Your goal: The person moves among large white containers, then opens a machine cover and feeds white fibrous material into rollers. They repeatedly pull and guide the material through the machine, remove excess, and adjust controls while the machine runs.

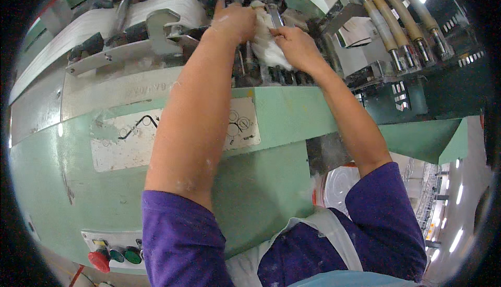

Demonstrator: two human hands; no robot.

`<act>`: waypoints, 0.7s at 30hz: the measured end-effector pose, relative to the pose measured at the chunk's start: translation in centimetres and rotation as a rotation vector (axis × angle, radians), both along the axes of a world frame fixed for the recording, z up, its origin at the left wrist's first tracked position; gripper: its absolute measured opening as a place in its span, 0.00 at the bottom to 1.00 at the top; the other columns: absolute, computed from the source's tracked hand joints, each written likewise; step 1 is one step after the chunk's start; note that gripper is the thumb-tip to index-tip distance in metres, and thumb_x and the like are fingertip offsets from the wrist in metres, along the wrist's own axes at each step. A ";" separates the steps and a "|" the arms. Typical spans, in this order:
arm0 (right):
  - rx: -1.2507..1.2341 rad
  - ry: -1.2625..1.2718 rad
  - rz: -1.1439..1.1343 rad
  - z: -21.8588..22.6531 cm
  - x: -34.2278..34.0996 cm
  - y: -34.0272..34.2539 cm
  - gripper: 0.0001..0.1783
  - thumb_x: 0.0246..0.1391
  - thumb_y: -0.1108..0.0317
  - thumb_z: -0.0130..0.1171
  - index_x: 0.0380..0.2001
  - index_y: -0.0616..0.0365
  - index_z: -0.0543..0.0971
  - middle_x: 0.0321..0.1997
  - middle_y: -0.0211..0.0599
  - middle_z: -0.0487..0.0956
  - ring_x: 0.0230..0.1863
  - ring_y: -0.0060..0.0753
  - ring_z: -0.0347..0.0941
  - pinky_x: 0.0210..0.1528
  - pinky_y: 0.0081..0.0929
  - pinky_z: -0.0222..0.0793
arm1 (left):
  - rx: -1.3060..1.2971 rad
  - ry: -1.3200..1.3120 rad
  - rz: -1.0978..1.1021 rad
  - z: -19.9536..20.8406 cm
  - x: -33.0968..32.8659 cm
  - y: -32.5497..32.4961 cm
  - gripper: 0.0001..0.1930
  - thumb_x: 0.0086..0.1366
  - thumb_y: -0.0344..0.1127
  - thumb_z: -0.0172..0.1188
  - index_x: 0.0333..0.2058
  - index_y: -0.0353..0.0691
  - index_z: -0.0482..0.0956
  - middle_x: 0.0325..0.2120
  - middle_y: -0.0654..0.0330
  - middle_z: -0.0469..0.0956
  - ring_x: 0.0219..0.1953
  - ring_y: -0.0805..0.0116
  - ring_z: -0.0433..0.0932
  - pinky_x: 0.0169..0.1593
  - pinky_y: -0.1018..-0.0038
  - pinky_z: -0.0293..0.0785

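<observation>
White fibre bands (pixel 169 8) run along the green machine (pixel 57 177) at left, spread flat, presumably to stay even. Your left hand (pixel 233 22) reaches in beside them; fingers partly hidden, grip cannot be told. Loose white fibre (pixel 270 49) hangs between your hands. Your right hand (pixel 298 48) brings thumb and forefinger near its edge, likely for fine control; clamped or not, unclear.

I'm seeing white fibre (pixel 272 53), pale-green machine panels (pixel 261 188), purple sleeves (pixel 180 235), tan rollers (pixel 403 20) tipped silver, and there, a bright red button (pixel 98 261)!
</observation>
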State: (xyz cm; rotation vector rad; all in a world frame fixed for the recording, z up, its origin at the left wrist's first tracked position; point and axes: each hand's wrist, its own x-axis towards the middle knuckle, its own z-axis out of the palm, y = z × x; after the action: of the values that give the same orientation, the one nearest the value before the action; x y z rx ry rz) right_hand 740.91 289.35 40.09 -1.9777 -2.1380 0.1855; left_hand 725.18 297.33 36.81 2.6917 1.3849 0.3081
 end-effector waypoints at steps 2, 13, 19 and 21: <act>-0.050 0.009 0.001 0.5 0.2 -0.9 0.18 0.51 0.62 0.46 0.41 0.54 0.80 0.41 0.50 0.78 0.43 0.53 0.74 0.48 0.43 0.69 | 0.005 -0.018 -0.015 0.0 0.1 0.0 0.14 0.58 0.47 0.55 0.40 0.53 0.80 0.42 0.57 0.77 0.53 0.58 0.70 0.62 0.43 0.48; -0.007 0.176 0.011 1.8 2.7 -2.9 0.18 0.52 0.62 0.48 0.43 0.57 0.78 0.42 0.47 0.78 0.44 0.50 0.74 0.48 0.37 0.68 | -0.163 0.071 -0.048 0.5 0.9 0.0 0.16 0.58 0.39 0.50 0.45 0.54 0.77 0.49 0.60 0.74 0.53 0.58 0.71 0.60 0.40 0.50; 0.217 0.057 0.090 0.6 2.5 1.6 0.18 0.54 0.57 0.46 0.44 0.50 0.78 0.42 0.44 0.79 0.43 0.50 0.75 0.48 0.42 0.69 | -0.130 0.071 -0.100 0.0 0.4 0.4 0.13 0.57 0.38 0.48 0.38 0.50 0.80 0.42 0.58 0.78 0.48 0.55 0.75 0.58 0.38 0.51; 0.204 -0.018 0.010 0.3 1.8 3.4 0.19 0.55 0.57 0.45 0.45 0.47 0.78 0.42 0.44 0.79 0.43 0.50 0.75 0.47 0.43 0.69 | -0.089 0.050 -0.111 -0.4 0.2 0.5 0.13 0.57 0.38 0.48 0.37 0.49 0.80 0.41 0.57 0.78 0.47 0.55 0.75 0.58 0.38 0.52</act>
State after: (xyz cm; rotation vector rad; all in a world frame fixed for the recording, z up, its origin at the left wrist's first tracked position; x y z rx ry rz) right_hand 742.72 292.75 40.40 -1.8599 -2.0855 -0.0478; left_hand 725.41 297.84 36.43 2.7067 1.2247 0.1665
